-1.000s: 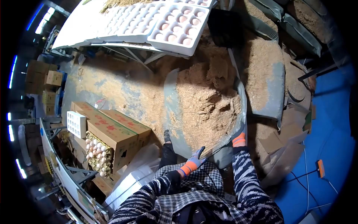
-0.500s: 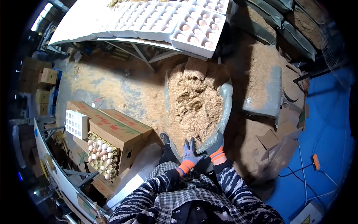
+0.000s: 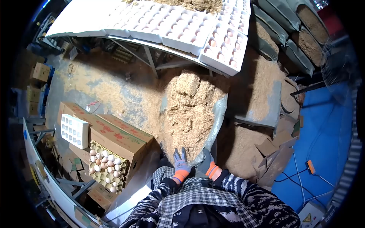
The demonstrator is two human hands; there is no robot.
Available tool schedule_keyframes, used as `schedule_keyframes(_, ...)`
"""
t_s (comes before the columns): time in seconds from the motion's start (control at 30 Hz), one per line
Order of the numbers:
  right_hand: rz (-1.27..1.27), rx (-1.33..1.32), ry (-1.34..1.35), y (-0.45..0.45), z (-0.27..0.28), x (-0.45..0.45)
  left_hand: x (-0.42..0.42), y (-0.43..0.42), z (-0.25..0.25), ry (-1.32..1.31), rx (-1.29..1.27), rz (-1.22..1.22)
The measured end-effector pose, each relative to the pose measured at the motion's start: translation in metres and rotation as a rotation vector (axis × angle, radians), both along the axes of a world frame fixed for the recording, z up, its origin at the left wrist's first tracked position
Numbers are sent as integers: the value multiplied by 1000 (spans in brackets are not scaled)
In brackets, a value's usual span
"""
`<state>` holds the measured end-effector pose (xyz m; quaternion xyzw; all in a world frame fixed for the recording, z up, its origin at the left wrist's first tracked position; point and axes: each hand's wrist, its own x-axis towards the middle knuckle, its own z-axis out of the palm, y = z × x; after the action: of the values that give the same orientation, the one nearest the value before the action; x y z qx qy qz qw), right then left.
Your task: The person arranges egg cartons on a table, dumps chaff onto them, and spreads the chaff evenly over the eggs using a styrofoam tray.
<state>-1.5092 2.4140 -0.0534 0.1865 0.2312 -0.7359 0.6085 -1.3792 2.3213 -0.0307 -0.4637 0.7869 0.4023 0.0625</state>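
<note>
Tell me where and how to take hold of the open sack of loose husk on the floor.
I'd grip the sack by its right edge near the body, coming from the near right, where the right hand is. The plastic stands up there as a bare fold, while the left edge looks partly covered by husk.

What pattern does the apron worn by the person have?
The apron is checked in black and white, clearest in the head view.
</note>
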Motion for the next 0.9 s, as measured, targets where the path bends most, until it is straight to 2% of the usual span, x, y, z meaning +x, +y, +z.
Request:
schedule_keyframes(0.1, 24, 138, -167, -22, 20, 1, 13, -17, -4, -5, 21, -35)
schedule_keyframes(0.17, 241, 366, -87, -48, 42, -7, 18, -21, -14, -23, -30, -36)
schedule_keyframes(0.23, 427, 473, -31, -56, 43, -27, 26, -17, -16, -33, 26, 1)
schedule_keyframes(0.3, 792, 766, 635, -77, 72, -70, 31, -7, -19, -88, -31, -116)
schedule_keyframes(0.33, 944, 878, 993, -95, 88, -101, 37, 3, -36, -232, -236, -373)
schedule_keyframes(0.37, 1076, 985, 1345, -98, 90, -122, 23, 0, -9, -96, -174, -205)
schedule_keyframes(0.4, 589, 903, 1478, -80, 46, -146, 18, 3, -8, -87, -132, -146)
schedule_keyframes(0.43, 510, 1021, 1582, -85, 45, -168, 13, 5, -10, -70, -92, -79)
schedule_keyframes(0.5, 313, 868, 1896, -102, 53, -203, 6, 7, -12, -114, -109, -137)
schedule_keyframes(0.57, 561, 764, 1922, -101, 30, -221, -1, 11, -17, -81, -102, -98)
schedule_keyframes(0.6, 716, 796, 2008, -95, 24, -230, -5, 10, -12, -152, -101, -110)
schedule_keyframes(0.63, 707, 801, 1999, -81, 12, -238, -8, 8, -3, -225, -97, -125)
schedule_keyframes(0.7, 528, 912, 1663, -39, -19, -253, -18, 5, 17, -303, -123, -156)
schedule_keyframes(0.77, 481, 1199, 1633, 27, -68, -245, -22, 2, 27, -183, -284, -487)
schedule_keyframes(0.8, 664, 1402, 1451, 48, -66, -231, -26, 2, 23, -142, -217, -616)
schedule_keyframes(0.83, 869, 1407, 1361, 66, -76, -222, -46, -5, 35, -101, -154, -730)
schedule_keyframes(0.9, 1459, 1123, 1185, 107, -95, -209, -62, -4, 28, 134, -126, -762)
